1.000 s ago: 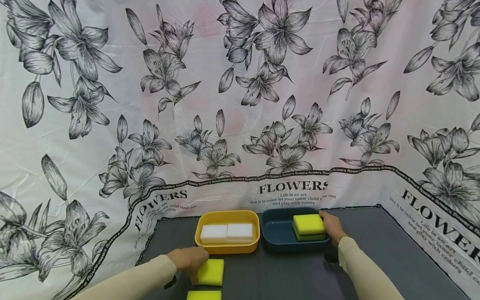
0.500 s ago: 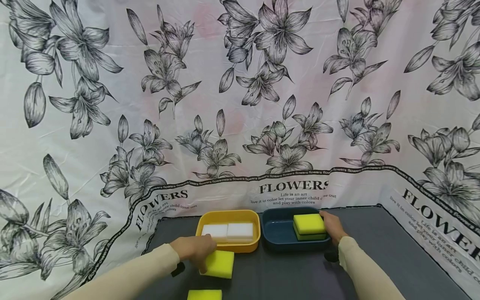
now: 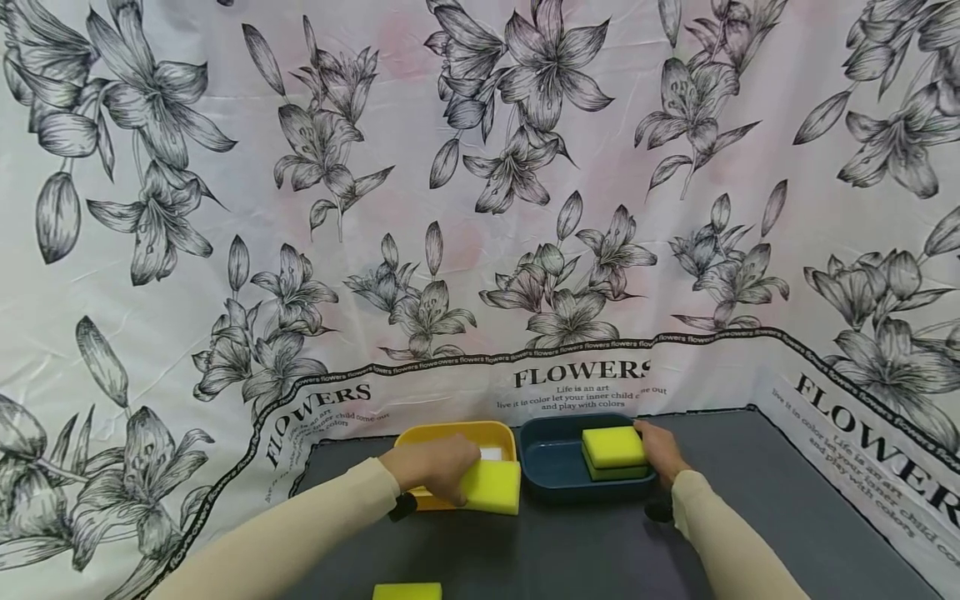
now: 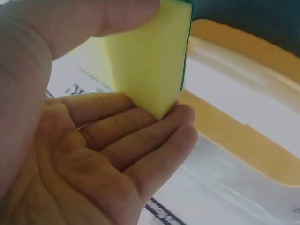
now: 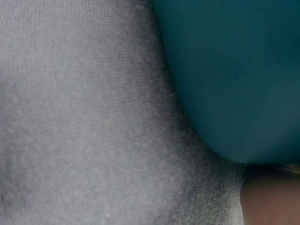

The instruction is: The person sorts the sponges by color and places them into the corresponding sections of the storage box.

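Observation:
My left hand [image 3: 438, 465] pinches a yellow sponge [image 3: 495, 487] with a thin green side, raised over the front right of the yellow tray [image 3: 465, 427]. In the left wrist view thumb and fingertips hold that sponge [image 4: 140, 56] on edge. White sponges sit in the yellow tray; one white sponge [image 3: 491, 454] shows past the hand, the others are hidden. At the right end of the dark blue tray [image 3: 551, 471], my right hand [image 3: 662, 450] grips the rim. Two stacked yellow sponges [image 3: 615, 450] lie inside there, against the right end.
Another yellow sponge [image 3: 407, 592] lies on the dark grey table [image 3: 570, 550] at the bottom edge of the head view. The trays stand side by side near the table's back. A white flower-printed cloth [image 3: 420, 292] hangs behind and along the sides.
My left hand has lifted the yellow sponge off the table and carried it rightward and back, past the front of the yellow tray. The right hand stays at the blue tray.

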The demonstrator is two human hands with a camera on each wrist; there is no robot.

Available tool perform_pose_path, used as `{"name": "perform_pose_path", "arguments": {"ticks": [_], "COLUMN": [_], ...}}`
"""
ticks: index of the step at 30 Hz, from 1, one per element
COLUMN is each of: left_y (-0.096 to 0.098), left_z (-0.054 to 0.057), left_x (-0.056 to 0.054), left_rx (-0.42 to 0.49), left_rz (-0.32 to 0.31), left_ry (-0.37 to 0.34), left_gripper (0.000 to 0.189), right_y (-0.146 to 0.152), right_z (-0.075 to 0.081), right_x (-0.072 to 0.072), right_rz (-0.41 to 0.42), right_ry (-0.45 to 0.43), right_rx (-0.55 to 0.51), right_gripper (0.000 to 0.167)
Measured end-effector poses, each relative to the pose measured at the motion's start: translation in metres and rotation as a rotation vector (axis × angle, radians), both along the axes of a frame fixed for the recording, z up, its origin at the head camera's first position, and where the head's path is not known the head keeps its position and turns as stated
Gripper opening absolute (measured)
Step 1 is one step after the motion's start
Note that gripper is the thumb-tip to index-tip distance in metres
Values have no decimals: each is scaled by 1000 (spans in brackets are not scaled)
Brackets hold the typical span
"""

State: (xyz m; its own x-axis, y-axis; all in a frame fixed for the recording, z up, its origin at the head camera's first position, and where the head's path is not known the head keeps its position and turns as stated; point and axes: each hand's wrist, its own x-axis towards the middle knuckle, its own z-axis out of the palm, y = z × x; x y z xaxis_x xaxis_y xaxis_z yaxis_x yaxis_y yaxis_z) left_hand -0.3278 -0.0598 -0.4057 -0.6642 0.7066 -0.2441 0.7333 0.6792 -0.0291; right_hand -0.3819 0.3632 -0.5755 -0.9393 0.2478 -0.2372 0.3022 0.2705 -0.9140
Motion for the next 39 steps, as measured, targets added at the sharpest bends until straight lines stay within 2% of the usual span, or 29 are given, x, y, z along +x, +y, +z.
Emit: {"name": "perform_pose_path", "arguments": {"ticks": [5, 8, 11, 14, 20, 29, 35, 39], "left_y": [24, 39, 51, 61, 82, 108, 120, 126], "left_z": [4, 6, 6, 3, -2, -19, -29, -32], "left_x": [-7, -14, -20, -27, -37, -49, -52, -51], "left_rx": [29, 34, 27, 17, 40, 34, 37, 22], "left_rz": [-19, -11, 12, 41, 86, 114, 125, 107], "left_ry": [27, 39, 63, 83, 61, 68, 92, 132], "left_gripper": [34, 41, 48, 44, 40, 39, 35, 32], "right_y": [1, 2, 2, 2, 1, -1, 0, 0], "right_z": [-3, -3, -3, -2, 0, 0, -1, -1], "right_x": [-3, -3, -4, -4, -2, 1, 0, 1], "right_rz": [0, -5, -5, -1, -4, -3, -14, -26], "right_ry": [5, 1, 2, 5, 8, 4, 1, -2], "right_rx": [3, 5, 4, 0, -2, 0, -10, -8], "right_gripper": [80, 80, 80, 80, 80, 79, 80, 78]}}
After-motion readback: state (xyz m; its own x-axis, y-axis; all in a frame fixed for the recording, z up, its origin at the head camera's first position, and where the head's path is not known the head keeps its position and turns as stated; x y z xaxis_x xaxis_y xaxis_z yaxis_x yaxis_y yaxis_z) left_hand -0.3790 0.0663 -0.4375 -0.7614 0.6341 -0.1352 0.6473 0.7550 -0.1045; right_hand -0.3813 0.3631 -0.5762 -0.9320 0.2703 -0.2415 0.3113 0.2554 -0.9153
